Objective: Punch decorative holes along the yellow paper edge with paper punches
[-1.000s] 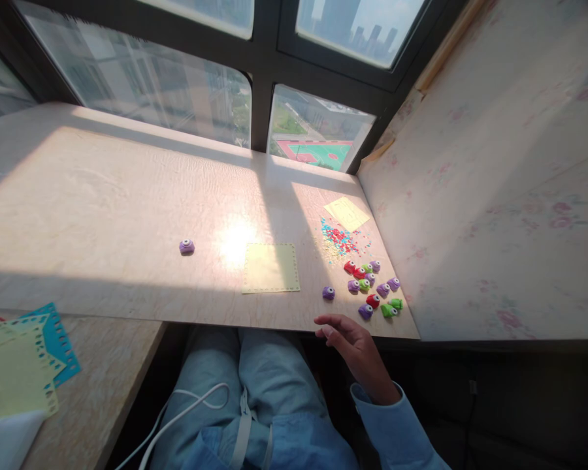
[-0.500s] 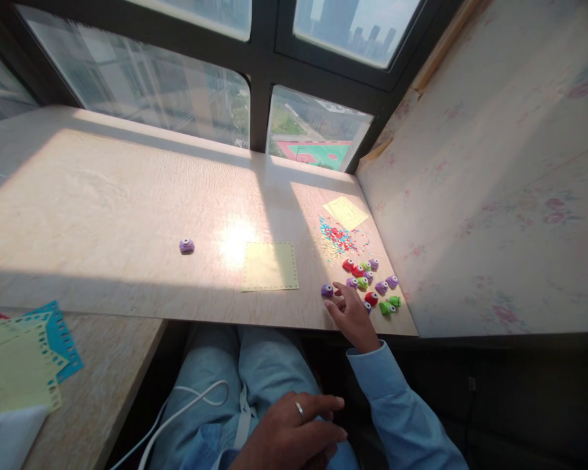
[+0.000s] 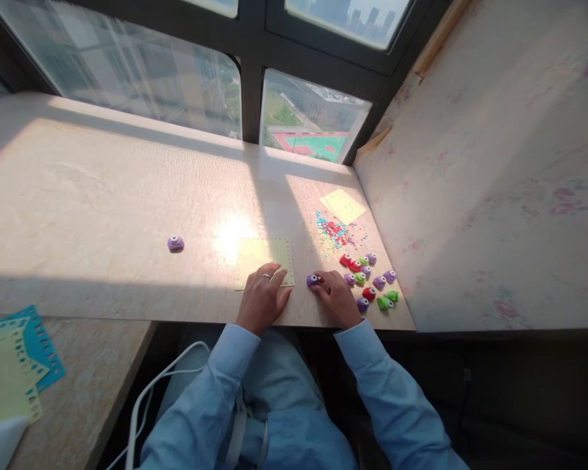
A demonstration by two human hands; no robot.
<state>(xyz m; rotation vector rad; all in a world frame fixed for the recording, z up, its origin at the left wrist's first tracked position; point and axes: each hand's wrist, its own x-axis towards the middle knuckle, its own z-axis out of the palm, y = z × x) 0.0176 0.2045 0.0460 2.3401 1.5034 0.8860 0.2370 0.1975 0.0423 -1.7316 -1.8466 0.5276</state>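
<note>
A pale yellow sheet with a punched border [image 3: 259, 251] lies flat on the light tabletop [image 3: 127, 196]. My left hand [image 3: 264, 300], wearing a ring, is over the sheet's lower right part, fingers apart and holding nothing. To its right, my right hand [image 3: 336, 297] has its fingertips closed on a small purple puncher with a white eye-like button [image 3: 313, 281]. Beside that hand sit several similar punchers, among them a red one [image 3: 369, 294], a green one [image 3: 385, 303] and a purple one [image 3: 362, 304]. Another purple puncher [image 3: 175, 243] stands alone left of the sheet.
Red, blue and yellow paper bits [image 3: 337, 232] are scattered near a smaller yellow paper [image 3: 343, 206] at the back right. A papered wall [image 3: 480, 196] bounds the right side. Punched blue [image 3: 46, 356] and yellow sheets [image 3: 4, 385] lie on the lower left surface.
My left hand has moved up from my lap to the yellow sheet. My right hand has closed on the purple puncher, which now sits closer to the sheet. The view has shifted slightly.
</note>
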